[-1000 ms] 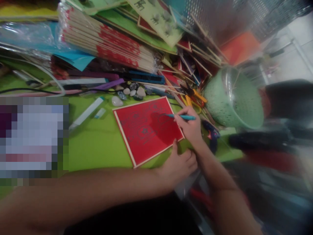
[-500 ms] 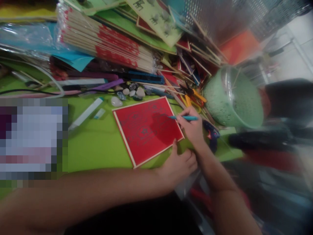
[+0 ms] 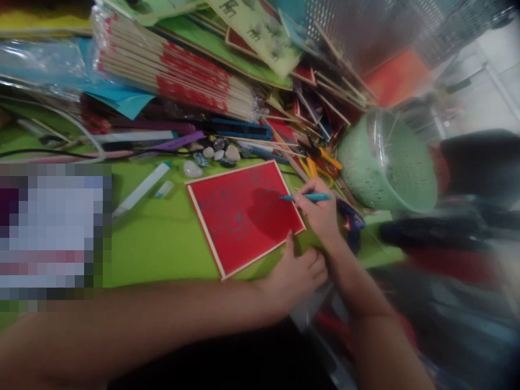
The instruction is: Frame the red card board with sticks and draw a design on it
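Observation:
A red board point(image 3: 247, 238) with pale wooden strips along its edges lies on the green table, with dark line drawings on its face. My right hand point(image 3: 323, 214), at the board's right edge, is closed around a teal pen point(image 3: 311, 197). The pen's tip is over the right part of the red surface, close to the drawn lines; contact is hard to make out. Along the lower right edge lies my left hand point(image 3: 298, 273), holding nothing. One finger touches the board's rim, and the others are loosely bent and apart.
Pebbles point(image 3: 219, 154), a white marker point(image 3: 146, 185) and its cap point(image 3: 164, 189) lie beyond the board. Orange-handled pliers point(image 3: 327, 157) and a green basket point(image 3: 385, 168) stand right. Bundled wooden sticks point(image 3: 179, 70) lie behind. A pixelated area covers the left.
The pen tip has shifted very slightly downward on the board's right side. My left hand and the board have stayed in place.

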Demonstrator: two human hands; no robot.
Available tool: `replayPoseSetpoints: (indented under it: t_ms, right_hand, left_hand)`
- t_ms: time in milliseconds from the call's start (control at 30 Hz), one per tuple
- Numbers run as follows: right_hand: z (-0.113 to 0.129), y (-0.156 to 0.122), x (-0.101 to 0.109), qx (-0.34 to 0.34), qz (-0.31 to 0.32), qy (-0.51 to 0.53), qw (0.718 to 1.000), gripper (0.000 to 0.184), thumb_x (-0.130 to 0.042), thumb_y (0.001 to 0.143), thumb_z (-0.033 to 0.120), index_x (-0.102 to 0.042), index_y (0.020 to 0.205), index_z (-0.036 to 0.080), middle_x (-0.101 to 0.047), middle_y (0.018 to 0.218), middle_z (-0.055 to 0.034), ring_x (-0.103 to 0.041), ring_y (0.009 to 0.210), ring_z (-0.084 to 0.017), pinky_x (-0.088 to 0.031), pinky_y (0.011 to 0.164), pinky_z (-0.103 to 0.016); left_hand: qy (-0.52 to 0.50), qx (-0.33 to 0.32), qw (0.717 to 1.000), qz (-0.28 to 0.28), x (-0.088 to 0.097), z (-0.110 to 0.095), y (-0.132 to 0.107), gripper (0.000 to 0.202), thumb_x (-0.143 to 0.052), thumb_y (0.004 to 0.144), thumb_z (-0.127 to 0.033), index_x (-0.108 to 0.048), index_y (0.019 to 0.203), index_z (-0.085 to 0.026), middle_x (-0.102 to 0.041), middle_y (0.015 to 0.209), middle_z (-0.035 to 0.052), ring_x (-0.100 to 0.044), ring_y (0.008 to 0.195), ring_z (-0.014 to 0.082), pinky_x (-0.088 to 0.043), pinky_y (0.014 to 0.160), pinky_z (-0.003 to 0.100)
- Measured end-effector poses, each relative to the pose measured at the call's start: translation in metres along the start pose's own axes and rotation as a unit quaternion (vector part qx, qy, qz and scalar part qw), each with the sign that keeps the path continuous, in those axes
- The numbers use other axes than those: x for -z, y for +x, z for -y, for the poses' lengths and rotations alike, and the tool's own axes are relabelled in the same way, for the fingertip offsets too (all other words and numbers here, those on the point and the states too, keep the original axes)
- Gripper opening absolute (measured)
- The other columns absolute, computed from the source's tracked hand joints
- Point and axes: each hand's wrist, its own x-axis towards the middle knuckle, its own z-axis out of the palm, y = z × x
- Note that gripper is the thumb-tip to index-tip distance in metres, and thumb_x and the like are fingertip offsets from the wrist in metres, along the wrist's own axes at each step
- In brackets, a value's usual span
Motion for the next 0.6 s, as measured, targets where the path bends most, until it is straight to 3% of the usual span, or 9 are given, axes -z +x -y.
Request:
replayPoseSetpoints:
  t_ms: [200,600]
  right_hand:
    - [0.001,-0.001,-0.002,-0.007,-0.019,0.061,0.998,0.017,-0.072,0.089,0.032,-0.058,0.085,0.024,-0.064,0.067,0.0067,-0.052,0.051,-0.009,-0.044,0.050,-0.026]
    - [-0.001,0.003,-0.012,-0.013,0.044,0.097,0.994,0.018,-0.073,0.091,0.034,-0.059,0.086,0.024,-0.066,0.070,0.0059,-0.058,0.054,-0.009,-0.051,0.052,-0.024]
  left_hand:
    - [0.002,0.001,1.000,-0.003,0.000,0.000,0.000,0.034,-0.046,0.107,-0.024,-0.066,0.135,-0.023,-0.064,0.135,0.0083,-0.050,0.126,0.0265,-0.053,0.104,0.069]
    - [0.008,0.006,1.000,-0.019,-0.001,-0.001,0.000,0.036,-0.043,0.108,-0.022,-0.066,0.136,-0.022,-0.064,0.135,0.0092,-0.050,0.127,0.0273,-0.055,0.101,0.068]
